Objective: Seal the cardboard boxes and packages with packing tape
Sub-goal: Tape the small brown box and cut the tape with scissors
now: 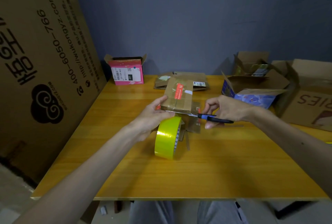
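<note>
Grey trousers (179, 213) show below the near edge of the yellow wooden table (197, 178). On it a roll of yellow tape (168, 139) stands on its edge, its open core facing right, just under the left hand (154, 114). That hand grips the near left corner of a small cardboard box (177, 97), which lies mid-table with its long axis running away toward the wall. The right hand (222, 110) clasps blue-handled scissors (206, 116), whose blades point left along the box's near edge. Farther back sit a pink box (128, 74) and an open blue box (251, 97); a big carton (36, 61) leans at the left.
</note>
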